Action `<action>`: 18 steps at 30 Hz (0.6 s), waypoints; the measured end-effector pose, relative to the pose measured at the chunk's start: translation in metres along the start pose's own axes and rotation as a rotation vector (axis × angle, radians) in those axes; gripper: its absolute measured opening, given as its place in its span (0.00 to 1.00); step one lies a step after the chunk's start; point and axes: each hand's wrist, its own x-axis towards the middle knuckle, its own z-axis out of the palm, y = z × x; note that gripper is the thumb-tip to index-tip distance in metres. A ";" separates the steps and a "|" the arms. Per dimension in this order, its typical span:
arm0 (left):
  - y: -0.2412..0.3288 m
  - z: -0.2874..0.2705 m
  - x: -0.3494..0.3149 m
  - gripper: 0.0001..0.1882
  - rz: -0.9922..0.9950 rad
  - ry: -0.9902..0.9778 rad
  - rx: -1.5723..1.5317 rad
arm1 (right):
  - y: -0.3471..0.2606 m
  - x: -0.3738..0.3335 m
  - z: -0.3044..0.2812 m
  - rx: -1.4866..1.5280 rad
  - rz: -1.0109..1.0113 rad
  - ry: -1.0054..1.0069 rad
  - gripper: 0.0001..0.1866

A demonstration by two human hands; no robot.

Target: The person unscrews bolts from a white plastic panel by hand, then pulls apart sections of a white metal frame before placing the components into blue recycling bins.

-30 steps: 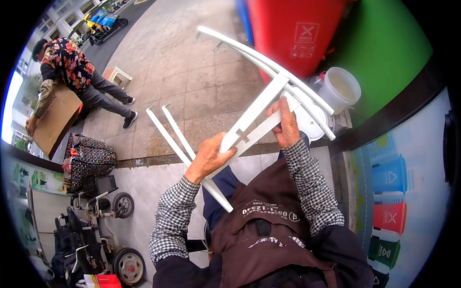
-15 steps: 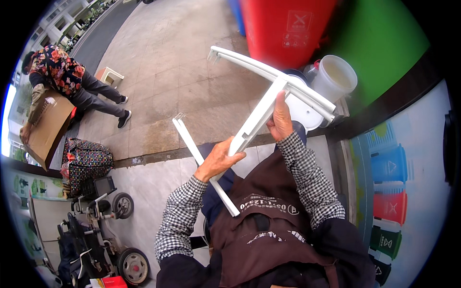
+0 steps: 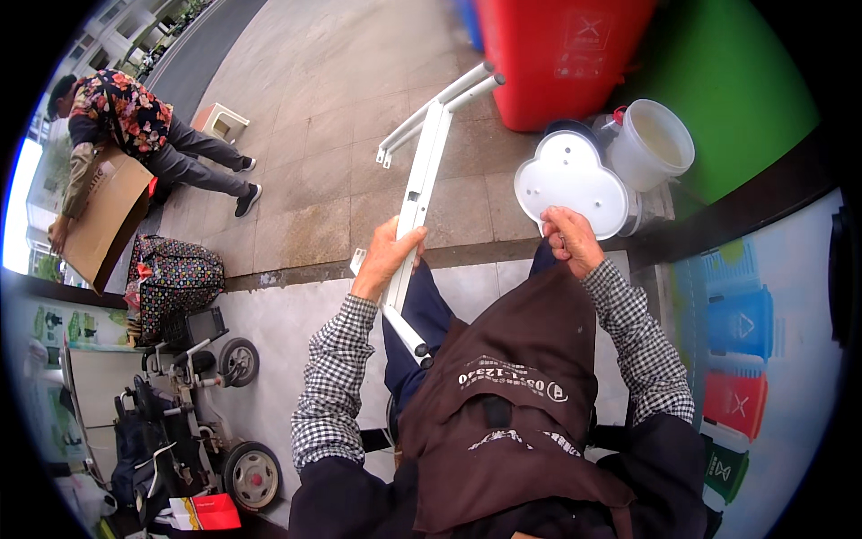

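My left hand (image 3: 388, 256) is wrapped round the middle bar of a white metal leg frame (image 3: 420, 193). The frame stands tilted, with paired tubes at its upper end over the paving and another tube at its lower end by my left thigh. Above my right knee, my right hand (image 3: 572, 240) is apart from the frame, fingers curled together; whatever they may hold is hidden. Just beyond it lies a white clover-shaped board (image 3: 575, 180) with small holes and fittings, partly covered by the hand. A brown apron (image 3: 512, 386) covers my lap.
Beside the board stands a translucent bucket (image 3: 654, 144), with a red bin (image 3: 557, 54) behind. At left, a person (image 3: 135, 135) handles a cardboard box (image 3: 108, 220) near a patterned bag (image 3: 180, 278) and a low stool (image 3: 218, 122). A wheeled cart (image 3: 251, 476) stands nearer.
My right hand has let go of the frame and moved toward the board, its fingers now curled. The frame has turned in my left hand and shifted left, uncovering the board.
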 end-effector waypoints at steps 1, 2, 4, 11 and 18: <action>-0.008 -0.011 0.001 0.13 -0.008 0.027 -0.014 | 0.005 0.000 -0.015 0.062 0.002 0.043 0.15; -0.014 -0.017 0.003 0.13 -0.034 0.041 0.013 | 0.011 -0.001 -0.031 0.124 0.004 0.097 0.13; -0.027 -0.027 0.004 0.13 -0.086 0.063 0.065 | 0.027 -0.001 -0.055 0.280 0.009 0.187 0.11; -0.095 -0.035 -0.001 0.12 -0.318 0.185 0.059 | 0.048 0.013 -0.068 0.604 0.109 0.199 0.13; -0.137 -0.015 0.007 0.16 -0.450 0.186 0.030 | 0.051 0.019 -0.078 0.781 0.083 0.258 0.15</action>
